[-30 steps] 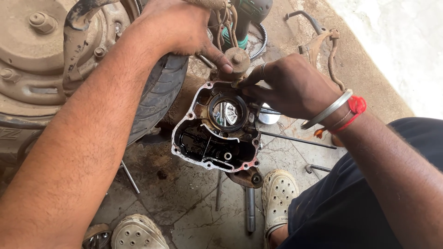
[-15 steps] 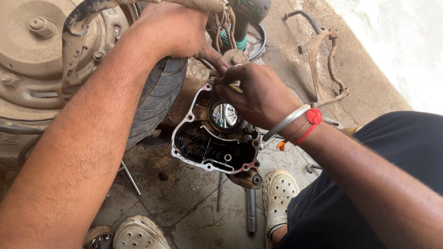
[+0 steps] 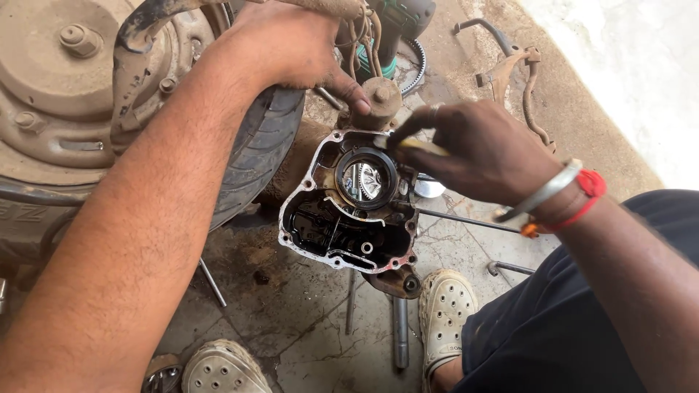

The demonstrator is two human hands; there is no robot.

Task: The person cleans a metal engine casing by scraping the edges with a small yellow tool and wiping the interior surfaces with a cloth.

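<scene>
An open, oily engine case (image 3: 348, 211) with a shiny round part inside hangs beside a dusty rear tyre (image 3: 258, 149). My left hand (image 3: 291, 44) grips the brown round housing (image 3: 382, 98) at the top of the case, thumb pressed on it. My right hand (image 3: 477, 149), with a metal bangle and red thread on the wrist, holds a small yellowish tool (image 3: 415, 145) against the case's upper right rim.
A large dusty wheel hub (image 3: 65, 87) fills the upper left. A green power tool (image 3: 397, 29) and a metal bracket (image 3: 513, 65) lie behind. Rods and a socket tool (image 3: 400, 335) lie on the cracked floor between my white perforated shoes (image 3: 444, 313).
My right hand moved left from the case's right side, then settled over the upper right rim holding the small tool. My left hand stayed on the top housing.
</scene>
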